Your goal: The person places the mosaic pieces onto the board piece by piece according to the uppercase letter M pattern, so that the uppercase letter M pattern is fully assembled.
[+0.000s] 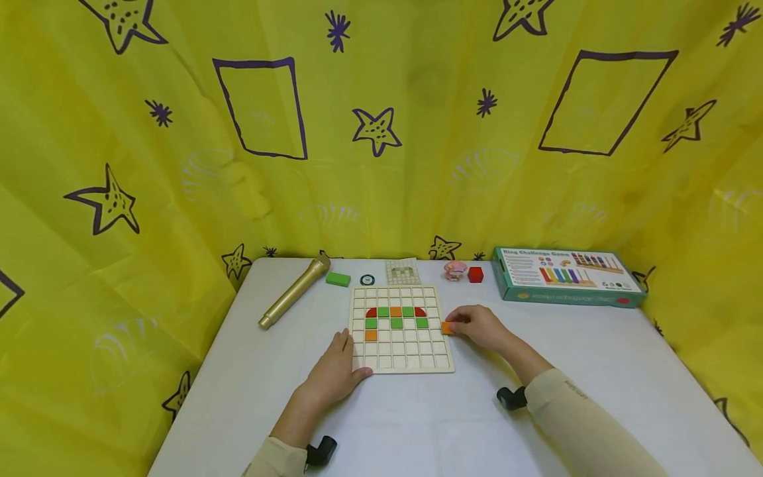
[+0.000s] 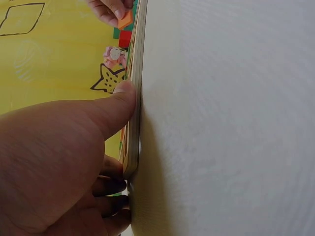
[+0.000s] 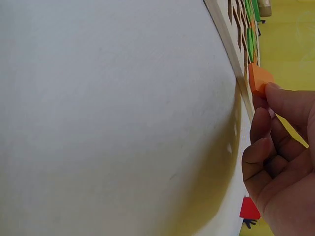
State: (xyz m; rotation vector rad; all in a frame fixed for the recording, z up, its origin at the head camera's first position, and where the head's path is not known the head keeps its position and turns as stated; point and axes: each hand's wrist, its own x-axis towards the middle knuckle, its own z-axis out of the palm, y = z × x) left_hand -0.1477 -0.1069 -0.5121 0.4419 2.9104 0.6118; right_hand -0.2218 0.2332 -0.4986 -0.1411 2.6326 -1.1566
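A wooden grid board lies on the white table with red, green and orange tiles in several of its cells. My left hand rests at its near left corner, the fingers along the left edge and the thumb against the front edge. Just over the board's right edge, my right hand pinches an orange square tile between thumb and fingertips. A red quarter-round tile and an orange tile sit on the left side of the grid.
Behind the board lie a card with a printed grid pattern, a round token and a green block. A gold microphone is at left. A pink figurine, red block and game box stand at right.
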